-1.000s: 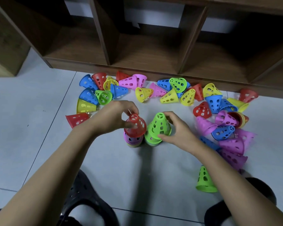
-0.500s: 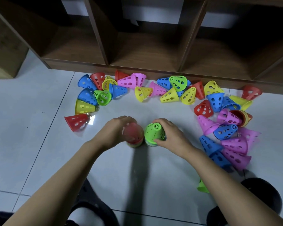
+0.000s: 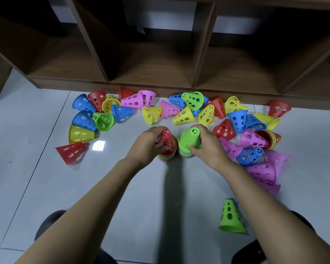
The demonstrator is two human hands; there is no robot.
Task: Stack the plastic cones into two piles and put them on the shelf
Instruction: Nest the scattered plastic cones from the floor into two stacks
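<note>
The left hand (image 3: 147, 144) curled its fingers round the red-topped pile of nested plastic cones (image 3: 169, 142); the right hand (image 3: 209, 148) likewise gripped the green-topped pile (image 3: 190, 138) just beside it.

Loose cones (image 3: 183, 117) are crowding the floor (image 3: 46, 187) between the shelf (image 3: 160, 88) and the red-topped pile (image 3: 169, 143) and green-topped pile (image 3: 190, 139), and more are hemming in the right side. Bare tiles are lying open to the left and toward the person. A lone green cone (image 3: 231, 216) is standing upright at the near right.

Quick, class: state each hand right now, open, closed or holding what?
Left hand: grips the red perforated plastic cone topping its pile.
Right hand: grips the green perforated plastic cone topping its pile.
</note>
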